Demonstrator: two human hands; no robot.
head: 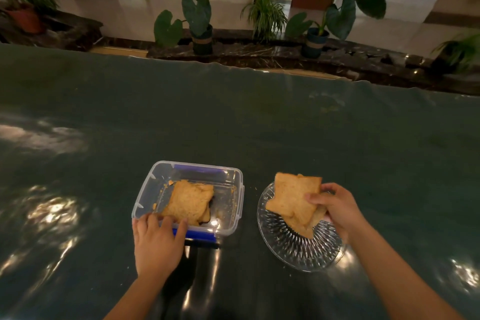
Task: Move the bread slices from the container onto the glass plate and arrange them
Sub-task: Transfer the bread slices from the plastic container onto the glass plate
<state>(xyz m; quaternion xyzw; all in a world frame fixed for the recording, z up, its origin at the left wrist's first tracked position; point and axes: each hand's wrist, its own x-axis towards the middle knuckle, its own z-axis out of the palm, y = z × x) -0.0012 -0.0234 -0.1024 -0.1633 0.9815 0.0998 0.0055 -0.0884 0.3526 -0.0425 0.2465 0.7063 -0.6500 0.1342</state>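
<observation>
Forearms, 2, bare, are reaching in from the near edge over a dark glossy desk (233,117).

Left hand (155,244): is resting on the near rim of the container (235,176), fingers (180,227) spread loosely, tips lying over the rim and touching the near edge of the bread inside.

Container: clear plastic, squarish, blue clips (197,234) at near and far sides, lid off. Is holding a small stack of bread slices (189,201), count unclear, with crumbs scattered on the floor of the box.

Right hand (337,208): is pinching a toasted slice (293,195) at its right edge, thumb on top, remaining fingers curled beneath. Slice is tilting above the glass plate (296,249).

Glass plate: clear, ribbed, round, sitting just right of the container, apart from it. At least 1 more slice (301,227) is lying under the held one.

Background: potted plants (197,8) are standing along a stone ledge beyond the desk.
</observation>
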